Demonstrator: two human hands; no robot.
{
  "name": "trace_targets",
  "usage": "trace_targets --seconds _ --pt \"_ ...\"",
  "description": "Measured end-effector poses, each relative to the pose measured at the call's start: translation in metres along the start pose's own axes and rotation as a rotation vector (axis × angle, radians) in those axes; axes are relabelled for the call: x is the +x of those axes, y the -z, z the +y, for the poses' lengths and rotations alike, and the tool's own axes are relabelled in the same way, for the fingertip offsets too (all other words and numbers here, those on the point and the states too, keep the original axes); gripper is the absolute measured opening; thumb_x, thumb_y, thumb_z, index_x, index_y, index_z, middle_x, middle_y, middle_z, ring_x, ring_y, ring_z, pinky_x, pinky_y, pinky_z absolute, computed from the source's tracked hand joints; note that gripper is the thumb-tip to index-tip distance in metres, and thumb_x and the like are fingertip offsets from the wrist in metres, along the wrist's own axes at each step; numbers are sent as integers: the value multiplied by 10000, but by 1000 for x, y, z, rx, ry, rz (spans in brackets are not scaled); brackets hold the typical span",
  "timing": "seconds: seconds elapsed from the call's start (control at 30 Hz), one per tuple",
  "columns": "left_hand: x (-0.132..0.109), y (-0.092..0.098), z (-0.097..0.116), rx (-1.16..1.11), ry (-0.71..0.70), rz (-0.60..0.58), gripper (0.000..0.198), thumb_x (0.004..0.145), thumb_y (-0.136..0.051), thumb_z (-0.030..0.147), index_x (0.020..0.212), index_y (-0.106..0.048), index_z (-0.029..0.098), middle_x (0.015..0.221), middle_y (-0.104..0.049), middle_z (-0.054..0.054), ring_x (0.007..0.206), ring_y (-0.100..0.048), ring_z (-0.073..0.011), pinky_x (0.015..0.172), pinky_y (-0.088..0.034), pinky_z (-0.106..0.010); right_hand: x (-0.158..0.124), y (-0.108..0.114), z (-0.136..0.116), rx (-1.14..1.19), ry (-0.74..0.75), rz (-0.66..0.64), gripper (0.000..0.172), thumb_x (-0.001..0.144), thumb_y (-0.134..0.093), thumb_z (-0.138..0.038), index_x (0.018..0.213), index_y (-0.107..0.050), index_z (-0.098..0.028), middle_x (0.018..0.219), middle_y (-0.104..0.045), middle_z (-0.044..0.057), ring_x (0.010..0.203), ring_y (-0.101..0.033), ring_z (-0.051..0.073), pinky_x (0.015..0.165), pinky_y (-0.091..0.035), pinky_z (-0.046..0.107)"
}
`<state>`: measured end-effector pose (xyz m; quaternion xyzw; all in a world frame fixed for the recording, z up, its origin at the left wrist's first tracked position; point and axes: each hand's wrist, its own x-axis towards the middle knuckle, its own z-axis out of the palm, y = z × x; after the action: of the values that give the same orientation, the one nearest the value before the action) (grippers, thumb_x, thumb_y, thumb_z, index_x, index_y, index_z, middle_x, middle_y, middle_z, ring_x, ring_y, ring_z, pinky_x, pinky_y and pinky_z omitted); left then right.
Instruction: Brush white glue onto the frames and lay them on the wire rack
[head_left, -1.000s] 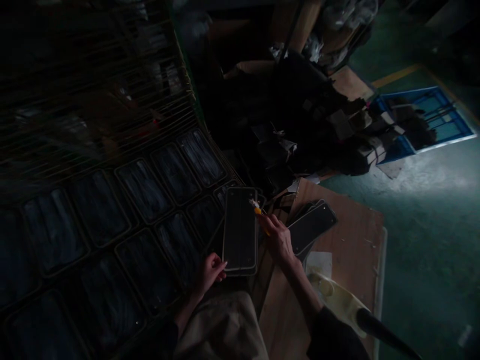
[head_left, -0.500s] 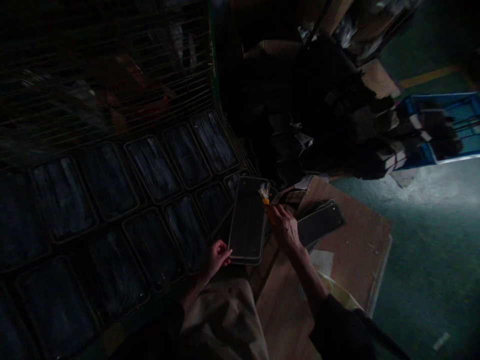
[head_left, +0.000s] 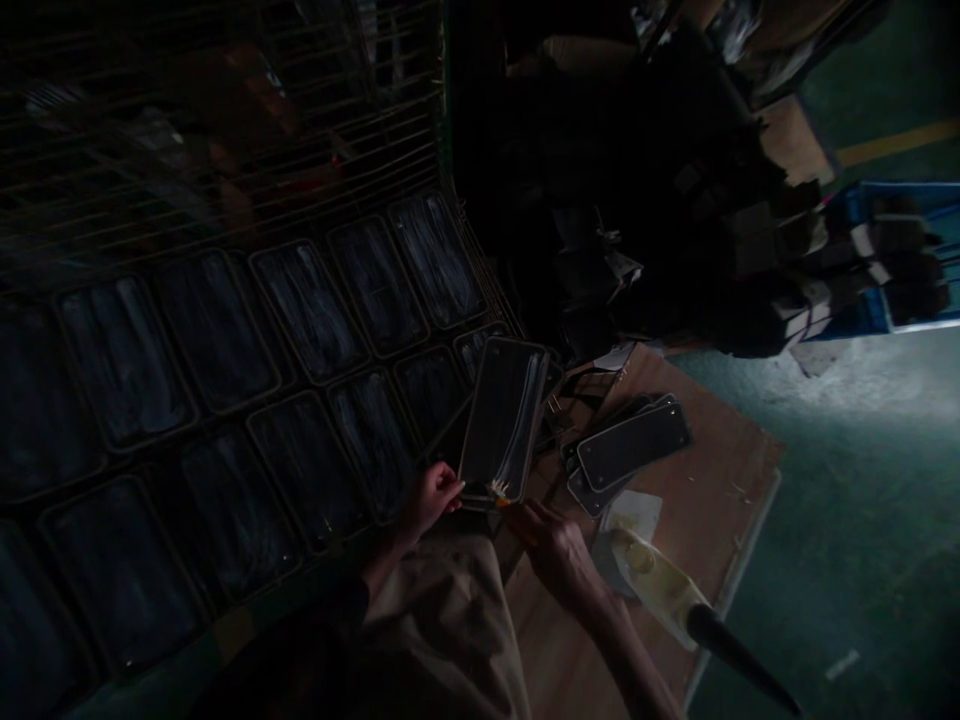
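Note:
A dark rectangular panel [head_left: 495, 400] with rounded corners and a pale rim is held at a tilt in front of me. My left hand [head_left: 435, 495] pinches its lower left corner. My right hand [head_left: 559, 550] is closed round a brush [head_left: 501, 498] with an orange handle and pale bristles. Those bristles rest at the panel's lower end, and shiny wet-looking streaks run along its right side. To the right, several similar panels [head_left: 634, 445] lie stacked loosely on a wooden board.
Rows of streaked panels [head_left: 307, 310] lie at left beside a wire mesh cage [head_left: 360, 130]. On the wooden board [head_left: 720, 480] is a pale yellow container [head_left: 656, 580] with a long black tapered part. Dark bundles [head_left: 795, 310] and a blue crate [head_left: 862, 310] stand at right.
My right hand has drawn the brush from the panel's upper end down to its lower end, leaving shiny streaks. My left hand still holds the corner; the pale container has come into fuller view.

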<state>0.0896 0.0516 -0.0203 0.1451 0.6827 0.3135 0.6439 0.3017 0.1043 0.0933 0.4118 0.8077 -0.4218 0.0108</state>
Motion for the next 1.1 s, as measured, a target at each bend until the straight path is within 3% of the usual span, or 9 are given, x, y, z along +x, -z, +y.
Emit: trace_targets --seconds 0.13,0.33,0.43,0.53,0.67,0.8,0.9,1.0,1.1 --pt "-1 0 1 5 4 6 307 659 -721 373 711 -499 166 545 -576 53 428 -595 -99 389 -426 -165 45 28 19 55 52 54 320 939 -442 -129 1196 -579 -262 933 -640 20 763 -617 118 651 -439 196" --pt "-6 0 5 -51 -4 -9 305 659 -726 362 702 -496 165 569 -575 55 443 -595 -89 407 -428 -161 118 72 29 -129 74 359 367 924 -438 -132 1246 -557 -259 1039 -627 52 857 -612 156 707 -465 230" --pt "-6 0 4 -76 4 -5 308 658 -734 360 706 -500 166 578 -577 54 442 -593 -87 407 -424 -160 143 80 23 -247 95 404 410 905 -439 -93 1261 -552 -260 1087 -622 58 896 -603 169 754 -459 247" --pt "-4 0 1 -83 14 1 297 662 -729 357 711 -508 165 584 -576 53 440 -589 -85 407 -427 -161 153 74 19 -349 126 355 432 887 -448 -62 1261 -557 -248 1047 -629 56 846 -592 170 738 -441 253" --pt "-3 -1 -3 -80 -4 9 276 675 -712 351 724 -515 164 582 -578 49 442 -590 -87 411 -432 -166 131 48 17 -359 156 217 436 873 -466 -40 1258 -555 -226 1016 -624 56 776 -568 153 692 -419 249" --pt "-1 -1 -4 -88 11 28 276 668 -717 342 713 -507 168 564 -573 54 429 -588 -91 409 -432 -172 80 16 10 -230 189 49 395 900 -446 -49 1240 -548 -224 962 -620 47 774 -556 150 688 -417 250" --pt "1 -1 -3 -83 45 31 276 665 -711 349 702 -506 168 541 -566 56 411 -579 -94 393 -421 -172 44 -1 0 -79 119 -30 351 923 -409 -58 1189 -567 -224 930 -623 41 756 -559 142 673 -427 243" --pt "1 0 -1 -95 72 5 274 659 -709 350 702 -508 169 527 -570 53 417 -587 -100 399 -430 -174 23 -7 -5 127 39 -66 313 940 -406 -99 1160 -585 -232 931 -638 42 784 -594 135 679 -462 224" --pt "-1 1 0 -86 68 1 254 667 -704 328 706 -511 169 531 -576 52 432 -598 -103 410 -442 -175 22 -2 6 284 -14 -59 286 953 -418 -166 1156 -599 -254 963 -655 36 825 -630 133 689 -496 217"
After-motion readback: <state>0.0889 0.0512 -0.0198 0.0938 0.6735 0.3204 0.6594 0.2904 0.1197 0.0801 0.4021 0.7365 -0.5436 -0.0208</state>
